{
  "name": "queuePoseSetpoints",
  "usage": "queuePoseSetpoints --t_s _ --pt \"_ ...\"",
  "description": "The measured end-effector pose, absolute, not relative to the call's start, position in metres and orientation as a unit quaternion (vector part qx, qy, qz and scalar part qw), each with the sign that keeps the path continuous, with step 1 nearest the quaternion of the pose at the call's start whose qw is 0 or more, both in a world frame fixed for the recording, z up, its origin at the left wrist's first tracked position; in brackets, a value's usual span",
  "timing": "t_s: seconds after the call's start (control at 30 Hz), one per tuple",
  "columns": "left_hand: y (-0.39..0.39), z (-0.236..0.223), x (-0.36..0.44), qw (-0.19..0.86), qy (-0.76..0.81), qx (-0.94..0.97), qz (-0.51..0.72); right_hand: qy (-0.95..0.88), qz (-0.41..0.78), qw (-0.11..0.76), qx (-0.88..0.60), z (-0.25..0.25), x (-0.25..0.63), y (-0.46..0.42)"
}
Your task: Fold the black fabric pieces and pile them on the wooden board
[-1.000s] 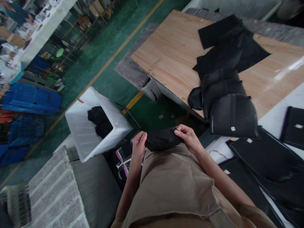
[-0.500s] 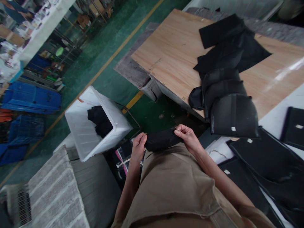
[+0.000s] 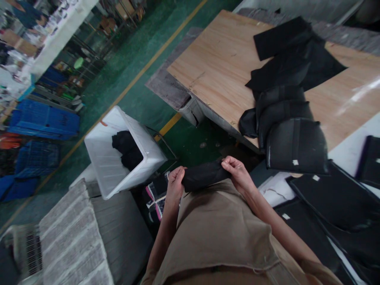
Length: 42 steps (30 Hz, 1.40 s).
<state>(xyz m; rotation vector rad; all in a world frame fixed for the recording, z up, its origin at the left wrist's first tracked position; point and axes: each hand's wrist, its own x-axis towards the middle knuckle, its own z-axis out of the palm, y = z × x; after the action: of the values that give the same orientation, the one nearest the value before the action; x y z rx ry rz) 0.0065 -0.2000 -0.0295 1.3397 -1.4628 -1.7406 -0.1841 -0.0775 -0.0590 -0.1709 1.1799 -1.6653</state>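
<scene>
A narrow black fabric piece (image 3: 204, 176) stretches between my two hands, close in front of my beige apron (image 3: 219, 225). My left hand (image 3: 175, 183) pinches its left end between thumb and fingers. At the other end, my right hand (image 3: 236, 171) grips the upper corner the same way. The underside of the piece is hidden from me. Several black padded pieces (image 3: 297, 146) stand in a row on the wooden tabletop (image 3: 208, 59), to the right of my hands.
Left of me stands a white plastic bin (image 3: 102, 158) holding black cloth (image 3: 127, 148). Flat black panels (image 3: 335, 198) with small white tags lie at my right. Blue crates (image 3: 44, 118) sit farther left. Another person (image 3: 26, 14) is at a cluttered bench at upper left.
My view has shifted slightly, so the surroundings sit a little farther right. Both hands keep hold of the black fabric piece, which looks nearly the same.
</scene>
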Motion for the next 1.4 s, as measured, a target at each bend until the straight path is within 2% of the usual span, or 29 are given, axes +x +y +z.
queuePoseSetpoints --t_s 0.13,0.33,0.53,0.7,0.93,1.4 --pt "-0.209 -0.022 0.012 0.208 -0.610 0.465 -0.608 0.499 -0.698 0.505 -0.090 -0.057 -0.185 -0.075" --pt "-0.218 0.004 0.007 0.098 -0.770 0.367 -0.513 0.547 -0.664 0.460 -0.221 -0.045 -0.192 -0.075" --pt "-0.203 0.013 -0.022 0.096 -0.894 0.274 -0.340 0.560 -0.637 0.435 -0.302 -0.042 -0.192 -0.076" --pt "-0.183 0.000 -0.038 0.112 -0.874 0.278 -0.382 0.558 -0.618 0.411 -0.371 -0.041 -0.185 -0.075" --pt "-0.171 -0.016 -0.047 0.133 -0.802 0.336 -0.476 0.540 -0.648 0.328 -0.426 -0.047 -0.186 -0.076" --pt "-0.172 -0.012 -0.051 0.111 -0.736 0.394 -0.539 0.569 -0.600 0.362 -0.430 -0.054 -0.188 -0.074"
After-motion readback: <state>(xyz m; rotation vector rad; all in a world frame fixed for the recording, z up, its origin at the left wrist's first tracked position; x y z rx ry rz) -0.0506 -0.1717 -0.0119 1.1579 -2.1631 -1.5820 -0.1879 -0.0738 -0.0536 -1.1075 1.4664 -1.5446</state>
